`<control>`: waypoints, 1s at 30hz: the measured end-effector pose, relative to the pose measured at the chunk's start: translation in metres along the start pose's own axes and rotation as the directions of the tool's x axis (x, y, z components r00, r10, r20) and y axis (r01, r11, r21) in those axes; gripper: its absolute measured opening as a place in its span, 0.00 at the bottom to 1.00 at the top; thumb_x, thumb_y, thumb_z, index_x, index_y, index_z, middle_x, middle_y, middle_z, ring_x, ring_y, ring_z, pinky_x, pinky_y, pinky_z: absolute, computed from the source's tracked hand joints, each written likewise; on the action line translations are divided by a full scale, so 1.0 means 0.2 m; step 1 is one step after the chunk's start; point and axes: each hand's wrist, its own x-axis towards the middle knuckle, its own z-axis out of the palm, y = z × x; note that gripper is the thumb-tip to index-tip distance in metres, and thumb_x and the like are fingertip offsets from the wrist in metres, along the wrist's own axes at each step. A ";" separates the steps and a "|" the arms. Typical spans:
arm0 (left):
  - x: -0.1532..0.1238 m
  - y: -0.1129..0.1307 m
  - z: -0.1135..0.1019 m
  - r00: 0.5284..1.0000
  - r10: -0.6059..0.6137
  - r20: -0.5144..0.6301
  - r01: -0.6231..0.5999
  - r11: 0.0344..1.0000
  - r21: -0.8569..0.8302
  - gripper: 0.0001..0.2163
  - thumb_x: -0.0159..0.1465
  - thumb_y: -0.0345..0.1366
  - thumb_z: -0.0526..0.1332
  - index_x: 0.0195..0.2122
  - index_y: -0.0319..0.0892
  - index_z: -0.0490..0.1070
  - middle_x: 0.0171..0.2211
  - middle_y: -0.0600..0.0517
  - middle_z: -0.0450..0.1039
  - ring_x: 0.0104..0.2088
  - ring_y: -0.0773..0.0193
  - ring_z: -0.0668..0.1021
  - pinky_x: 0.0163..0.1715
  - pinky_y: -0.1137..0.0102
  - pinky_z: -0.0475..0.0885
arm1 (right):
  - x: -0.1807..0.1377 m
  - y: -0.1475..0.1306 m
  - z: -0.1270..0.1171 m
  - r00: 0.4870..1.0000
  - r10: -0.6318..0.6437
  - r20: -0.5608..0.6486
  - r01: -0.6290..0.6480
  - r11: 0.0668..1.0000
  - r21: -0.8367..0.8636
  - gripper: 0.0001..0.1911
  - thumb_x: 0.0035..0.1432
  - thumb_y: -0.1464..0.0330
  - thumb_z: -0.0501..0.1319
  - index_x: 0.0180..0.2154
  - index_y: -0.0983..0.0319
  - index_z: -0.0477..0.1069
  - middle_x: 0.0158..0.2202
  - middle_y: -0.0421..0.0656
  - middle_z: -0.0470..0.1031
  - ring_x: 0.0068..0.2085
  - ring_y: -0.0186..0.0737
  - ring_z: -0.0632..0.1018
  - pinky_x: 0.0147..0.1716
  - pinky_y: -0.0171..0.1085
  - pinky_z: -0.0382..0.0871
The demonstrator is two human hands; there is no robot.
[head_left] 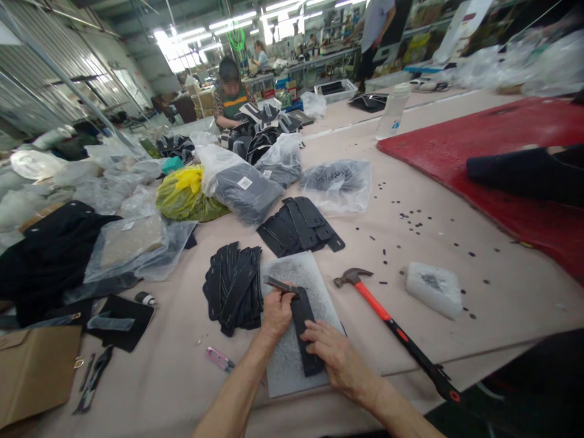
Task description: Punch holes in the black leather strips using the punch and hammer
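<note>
A grey pitted cutting pad (314, 283) lies on the beige table in front of me. On it rests a black strap piece (302, 316). My left hand (275, 313) is closed around a dark metal punch tool (279, 285) whose tip points at the strap's upper end. My right hand (331, 353) lies flat with spread fingers on the strap's lower half, pinning it to the pad. A stack of black strap pieces (235, 286) sits just left of the pad. A hammer with a red and black handle (392, 328) lies to the right of the pad.
More black pieces (301, 226) lie beyond the pad, with plastic bags (337, 182) behind. A white block (433, 287) and scattered black punched dots lie at right. A red mat (493, 152) is far right. A pink cutter (219, 359) lies near left. Another person (232, 91) works across the table.
</note>
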 end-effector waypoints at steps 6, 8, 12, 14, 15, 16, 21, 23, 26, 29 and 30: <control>0.00 0.01 0.00 1.000 -0.014 0.000 0.014 1.000 0.001 0.09 0.63 0.31 0.55 0.37 0.40 0.75 0.37 0.48 0.79 0.40 0.60 0.80 0.44 0.68 0.74 | 0.01 -0.01 -0.02 1.000 0.009 0.025 -0.008 1.000 -0.026 0.23 0.52 0.83 0.46 0.43 0.62 0.71 0.51 0.47 0.74 0.62 0.41 0.64 0.63 0.50 0.57; 0.00 0.01 0.01 1.000 -0.003 0.006 0.003 1.000 0.014 0.09 0.63 0.32 0.55 0.38 0.40 0.75 0.37 0.48 0.79 0.40 0.61 0.80 0.44 0.68 0.74 | 0.01 -0.01 -0.02 1.000 0.016 0.024 -0.015 1.000 -0.027 0.22 0.53 0.83 0.46 0.43 0.63 0.71 0.51 0.47 0.74 0.62 0.41 0.65 0.63 0.50 0.56; 0.00 -0.01 0.01 0.999 0.029 0.022 -0.030 0.997 0.069 0.09 0.64 0.31 0.55 0.38 0.40 0.75 0.38 0.48 0.79 0.41 0.61 0.80 0.45 0.68 0.74 | 0.01 -0.01 -0.02 1.000 0.015 0.001 -0.015 1.000 -0.017 0.22 0.53 0.83 0.46 0.42 0.63 0.71 0.50 0.47 0.74 0.62 0.40 0.65 0.63 0.50 0.56; -0.01 -0.02 0.02 0.998 0.060 0.033 -0.063 0.992 0.111 0.09 0.64 0.31 0.54 0.39 0.40 0.74 0.39 0.48 0.79 0.42 0.60 0.80 0.45 0.67 0.74 | 0.00 0.00 -0.01 1.000 0.011 -0.009 -0.012 1.000 -0.018 0.22 0.52 0.83 0.47 0.42 0.63 0.72 0.51 0.47 0.74 0.62 0.40 0.65 0.63 0.50 0.56; -0.01 -0.02 0.02 0.996 0.081 0.039 -0.086 0.987 0.137 0.09 0.65 0.31 0.54 0.39 0.41 0.74 0.39 0.48 0.79 0.42 0.60 0.80 0.46 0.66 0.74 | 0.00 0.00 0.00 1.000 0.012 -0.010 -0.013 1.000 -0.019 0.22 0.53 0.83 0.47 0.42 0.63 0.72 0.51 0.47 0.74 0.62 0.40 0.64 0.64 0.49 0.55; -0.01 -0.03 0.03 0.994 0.104 0.045 -0.110 0.980 0.168 0.09 0.65 0.31 0.54 0.39 0.41 0.74 0.39 0.48 0.79 0.42 0.59 0.80 0.46 0.65 0.74 | 0.00 0.00 0.00 1.000 0.012 -0.010 -0.012 1.000 -0.018 0.21 0.53 0.82 0.47 0.42 0.63 0.72 0.51 0.47 0.74 0.62 0.40 0.64 0.64 0.49 0.56; -0.02 -0.05 0.07 0.984 0.173 0.048 -0.179 0.927 0.329 0.10 0.64 0.30 0.53 0.40 0.41 0.73 0.38 0.46 0.79 0.41 0.58 0.80 0.44 0.63 0.75 | 0.01 -0.03 -0.02 1.000 0.020 0.022 -0.020 1.000 -0.001 0.22 0.53 0.82 0.47 0.43 0.63 0.72 0.51 0.47 0.73 0.62 0.41 0.64 0.63 0.50 0.55; -0.02 -0.06 0.07 0.981 0.187 0.060 -0.196 0.910 0.365 0.09 0.64 0.29 0.53 0.40 0.41 0.73 0.37 0.46 0.79 0.40 0.57 0.80 0.42 0.64 0.75 | 0.01 -0.05 -0.07 0.998 0.009 0.064 -0.009 1.000 0.001 0.24 0.51 0.82 0.48 0.46 0.62 0.71 0.54 0.47 0.72 0.63 0.41 0.63 0.63 0.50 0.56; -0.02 -0.06 0.08 0.978 0.198 0.067 -0.208 0.901 0.382 0.09 0.62 0.28 0.53 0.39 0.41 0.72 0.34 0.47 0.78 0.38 0.58 0.80 0.40 0.64 0.75 | -0.02 -0.04 -0.16 0.997 0.064 0.044 -0.062 0.997 -0.054 0.26 0.52 0.80 0.50 0.52 0.59 0.68 0.60 0.47 0.65 0.64 0.43 0.61 0.62 0.50 0.57; -0.02 -0.06 0.08 0.979 0.194 0.063 -0.203 0.902 0.381 0.08 0.61 0.27 0.54 0.38 0.42 0.71 0.32 0.48 0.77 0.36 0.58 0.79 0.38 0.65 0.75 | -0.12 0.07 -0.27 0.934 0.283 -0.220 -0.329 0.919 -0.218 0.22 0.57 0.74 0.52 0.53 0.60 0.65 0.60 0.50 0.63 0.61 0.48 0.64 0.59 0.51 0.60; -0.02 -0.05 0.08 0.980 0.191 0.065 -0.201 0.901 0.383 0.08 0.61 0.27 0.55 0.37 0.42 0.71 0.31 0.49 0.76 0.35 0.58 0.79 0.37 0.65 0.74 | -0.17 0.12 -0.30 0.879 0.361 -0.311 -0.446 0.853 -0.272 0.21 0.58 0.72 0.52 0.53 0.61 0.65 0.58 0.52 0.65 0.58 0.50 0.66 0.57 0.51 0.62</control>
